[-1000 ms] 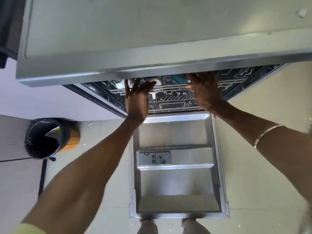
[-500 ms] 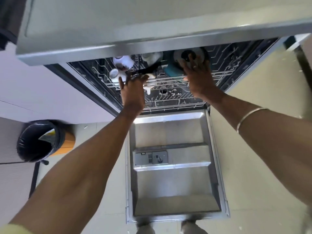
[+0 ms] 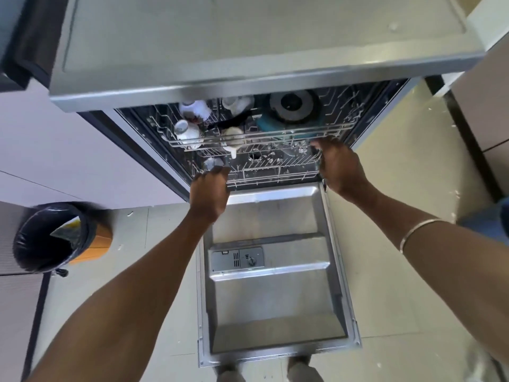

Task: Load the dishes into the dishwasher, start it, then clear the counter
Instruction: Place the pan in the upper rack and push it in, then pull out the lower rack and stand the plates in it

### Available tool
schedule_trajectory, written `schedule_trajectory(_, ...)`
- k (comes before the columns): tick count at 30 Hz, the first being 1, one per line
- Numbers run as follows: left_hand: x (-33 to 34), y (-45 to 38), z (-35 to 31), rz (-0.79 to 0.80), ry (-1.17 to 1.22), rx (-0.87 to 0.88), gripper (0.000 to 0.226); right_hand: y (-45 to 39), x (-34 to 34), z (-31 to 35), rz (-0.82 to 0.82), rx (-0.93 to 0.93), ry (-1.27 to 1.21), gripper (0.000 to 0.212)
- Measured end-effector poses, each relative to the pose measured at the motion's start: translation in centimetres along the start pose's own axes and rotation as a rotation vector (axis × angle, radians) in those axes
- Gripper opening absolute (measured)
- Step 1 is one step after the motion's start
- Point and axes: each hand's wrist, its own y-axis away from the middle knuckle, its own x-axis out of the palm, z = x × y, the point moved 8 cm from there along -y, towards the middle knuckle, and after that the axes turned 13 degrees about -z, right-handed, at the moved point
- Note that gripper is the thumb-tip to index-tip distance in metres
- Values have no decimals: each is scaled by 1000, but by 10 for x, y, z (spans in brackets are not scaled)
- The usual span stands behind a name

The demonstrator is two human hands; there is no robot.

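The dishwasher stands open under the steel counter (image 3: pixel 248 37), with its door (image 3: pixel 275 312) folded flat toward me. The upper rack (image 3: pixel 261 137) holds white cups (image 3: pixel 192 108), a teal bowl (image 3: pixel 268 124) and a grey round dish (image 3: pixel 293 104). Below it the wire lower rack (image 3: pixel 275 172) shows its front rail. My left hand (image 3: pixel 210 193) curls over that rail at the left. My right hand (image 3: pixel 341 166) grips the wire at the right front corner; its fingertips are hidden behind the rack.
A black-lined orange waste bin (image 3: pixel 46 238) stands on the floor to the left. The detergent dispenser (image 3: pixel 237 259) sits in the door panel. My feet (image 3: pixel 303 370) are at the door's near edge. Cabinets close in on the right.
Both hands have dropped from the upper rack's front to the lower rack's front edge and spread wider apart. More of the upper rack and its dishes now shows.
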Motion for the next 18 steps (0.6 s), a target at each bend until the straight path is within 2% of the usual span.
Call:
schedule_trajectory(2,33,9,3,67,67,-22,41,20,32,3,84,-33,-47,50)
schedule_trajectory(5,79,15,4,151,156,-9,39,38,89,-9,177,54,-82,59)
schedule_trajectory(9,135,1,5,178,153,-21,58,43,165,-29,302,123,-70,67)
schedule_trajectory(13,190,-29,15,193,140,-20,73,19,220,-39,306,99,-137,77)
schedule_trajectory(15,223,-40,22,249,127,-23,71,10,244,-40,341,104,-151,73)
schedule_trajectory(17,252,-38,29,302,166,-102,61,14,271,-39,411,139,-175,66)
schedule_trajectory(18,259,-36,32,277,222,-147,55,18,281,-41,408,166,-197,61)
